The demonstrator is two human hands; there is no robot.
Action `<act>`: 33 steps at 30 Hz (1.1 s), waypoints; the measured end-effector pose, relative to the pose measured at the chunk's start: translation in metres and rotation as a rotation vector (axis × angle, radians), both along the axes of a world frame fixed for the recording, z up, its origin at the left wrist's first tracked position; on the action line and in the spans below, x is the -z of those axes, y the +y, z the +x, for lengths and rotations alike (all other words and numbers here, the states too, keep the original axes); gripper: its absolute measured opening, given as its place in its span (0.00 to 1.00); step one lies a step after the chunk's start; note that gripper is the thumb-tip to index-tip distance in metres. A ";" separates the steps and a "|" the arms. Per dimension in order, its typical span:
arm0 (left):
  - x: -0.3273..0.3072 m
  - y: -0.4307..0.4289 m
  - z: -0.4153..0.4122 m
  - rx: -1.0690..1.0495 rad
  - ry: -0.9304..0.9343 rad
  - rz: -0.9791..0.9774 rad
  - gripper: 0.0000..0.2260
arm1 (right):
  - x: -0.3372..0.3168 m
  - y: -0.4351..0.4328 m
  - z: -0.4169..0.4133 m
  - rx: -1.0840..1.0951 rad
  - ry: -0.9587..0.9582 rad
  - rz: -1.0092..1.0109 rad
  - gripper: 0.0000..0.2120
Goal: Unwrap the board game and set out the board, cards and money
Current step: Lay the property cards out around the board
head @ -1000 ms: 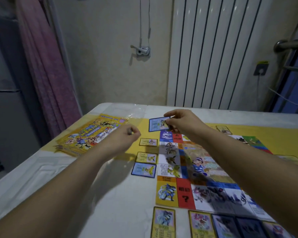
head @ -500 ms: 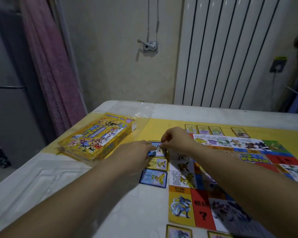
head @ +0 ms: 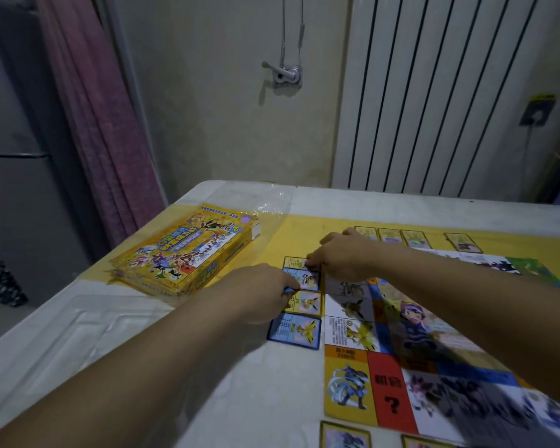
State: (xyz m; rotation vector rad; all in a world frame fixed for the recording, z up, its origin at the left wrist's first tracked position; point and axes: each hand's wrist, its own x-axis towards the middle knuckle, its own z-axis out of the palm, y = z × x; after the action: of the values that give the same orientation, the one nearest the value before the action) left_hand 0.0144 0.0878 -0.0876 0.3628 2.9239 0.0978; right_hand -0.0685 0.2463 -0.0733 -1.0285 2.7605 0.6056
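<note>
Right hand (head: 343, 258), left hand (head: 261, 294) (on card (head: 309, 280))

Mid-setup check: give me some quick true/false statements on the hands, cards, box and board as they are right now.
1. Both the left hand and the right hand grip the upper blue card at its corners. True.
2. The game box stands upright on one end. False: it lies flat at the table's left side.
3. Four cards form the column beside the board's left edge. True.
4. The board is folded shut. False: it lies open and flat.
5. No cards lie along the board's far edge. False: a row of cards lies there.
</note>
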 end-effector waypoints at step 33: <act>-0.016 0.002 0.004 -0.032 0.165 0.185 0.19 | -0.011 0.013 -0.002 -0.014 0.159 -0.175 0.22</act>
State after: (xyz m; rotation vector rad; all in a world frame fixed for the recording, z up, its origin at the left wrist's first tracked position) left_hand 0.0186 0.0901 -0.0716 0.3682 3.0928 0.3621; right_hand -0.0701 0.2596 -0.0619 -1.0780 2.9931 0.4739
